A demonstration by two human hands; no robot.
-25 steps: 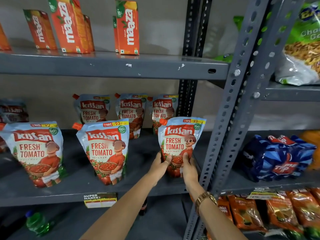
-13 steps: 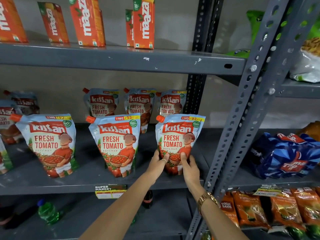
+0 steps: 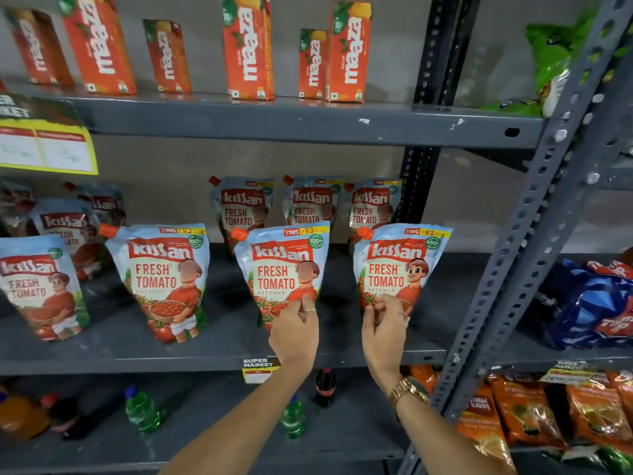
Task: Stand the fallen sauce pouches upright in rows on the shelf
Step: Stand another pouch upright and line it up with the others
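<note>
- Sauce pouches: the front row on the middle shelf (image 3: 205, 354) holds four upright ketchup pouches; a back row of three stands behind them against the far wall. More pouches sit at the far left, blurred; whether those stand true or lean cannot be told.
- Left hand (image 3: 294, 329): fingertips pinch the lower front of the third pouch (image 3: 284, 265) near its base. Contact is light, a fingertip hold, not a full grasp.
- Right hand (image 3: 383, 323): fingers curled onto the lower front of the rightmost pouch (image 3: 399, 262), just left of the grey upright post (image 3: 534, 214). Again a fingertip hold at the base.
- Both held pouches stand upright, faces forward, spouts at upper left, well apart from each other and roughly in line with the second pouch (image 3: 164, 279).
- Step in hand, by judgement: final squaring of the two right-hand front-row pouches, setting base and facing.
- Next move, by judgement: release both gently so the soft bases do not tip, then attend to the far-left pouch (image 3: 37, 286), which tilts and sits out of line with the row.
- Risk, by judgement: the flexible pouches may slump forward once let go if their bases are not spread flat.
</note>
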